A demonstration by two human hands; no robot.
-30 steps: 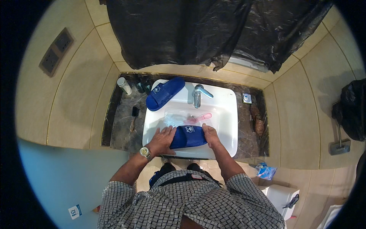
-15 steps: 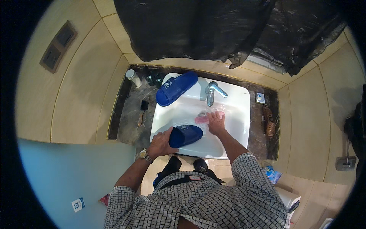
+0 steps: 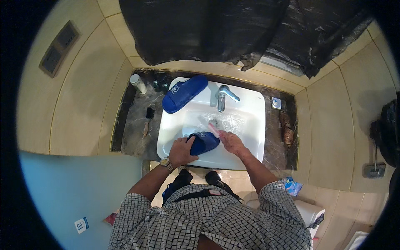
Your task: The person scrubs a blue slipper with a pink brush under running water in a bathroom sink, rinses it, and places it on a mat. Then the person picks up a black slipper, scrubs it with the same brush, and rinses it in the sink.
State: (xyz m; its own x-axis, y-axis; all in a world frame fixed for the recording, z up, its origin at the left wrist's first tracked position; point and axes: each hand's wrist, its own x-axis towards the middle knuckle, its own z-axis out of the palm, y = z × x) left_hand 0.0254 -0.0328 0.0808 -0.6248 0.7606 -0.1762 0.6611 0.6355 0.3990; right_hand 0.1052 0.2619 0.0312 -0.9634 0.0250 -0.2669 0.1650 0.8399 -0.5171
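In the white sink (image 3: pixel 255 121), my left hand (image 3: pixel 181 152) grips the open end of a blue slide slipper (image 3: pixel 206 143), its thumb at the opening. My right hand (image 3: pixel 232 143) is closed around a pink scrubbing brush (image 3: pixel 213 129), which stands tilted beside the slipper's toe strap. The brush's bristles are hard to make out. A second blue slipper (image 3: pixel 185 94) lies across the sink's far left corner. Rippling water (image 3: pixel 233 121) lies in the basin under the chrome faucet (image 3: pixel 222 100).
Left of the sink, the dark marble counter (image 3: pixel 132 114) holds a white-lidded bottle (image 3: pixel 138 84), dark bottles (image 3: pixel 156 86) and a small black-headed brush (image 3: pixel 149 113). To the right sit a small square box (image 3: pixel 276 103) and a brown patterned object (image 3: pixel 286 129). Black plastic sheeting (image 3: pixel 200 31) hangs behind.
My right hand has drawn nearer to me and turned the brush from lying low in the basin to a tilted position by the slipper. The water is more stirred. The whole view shifted slightly.
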